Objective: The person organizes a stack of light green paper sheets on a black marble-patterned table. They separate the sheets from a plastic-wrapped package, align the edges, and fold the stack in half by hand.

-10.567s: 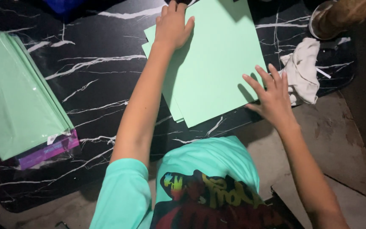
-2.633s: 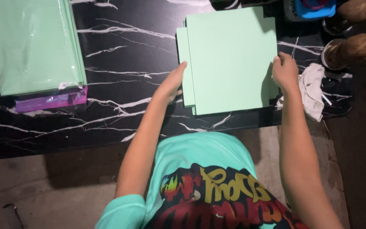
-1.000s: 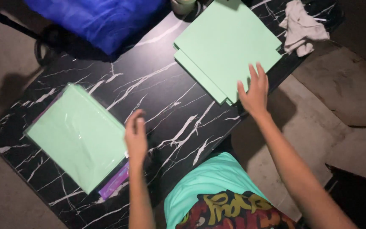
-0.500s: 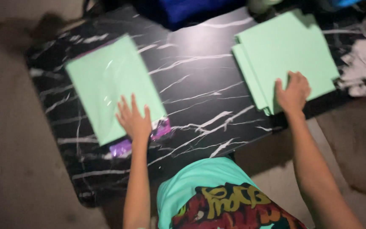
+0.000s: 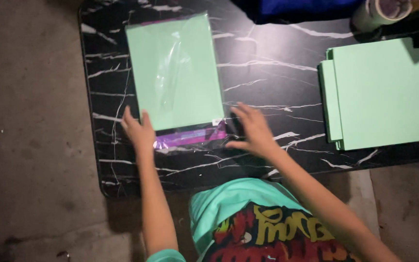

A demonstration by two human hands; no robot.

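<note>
A clear-plastic-wrapped pack of mint-green paper sheets with a purple strip [image 5: 175, 77] lies on the black marble-patterned table [image 5: 277, 53], its long axis running twelve to six, purple end at six o'clock. The left hand [image 5: 139, 130] is open at the pack's seven o'clock corner; the right hand [image 5: 252, 131], fingers spread, is at its five o'clock corner (contact is unclear). The pack looks slippery, flexible and fairly heavy, best gripped along both long edges. At three o'clock lies a loose stack of mint-green sheets [image 5: 381, 92].
</note>
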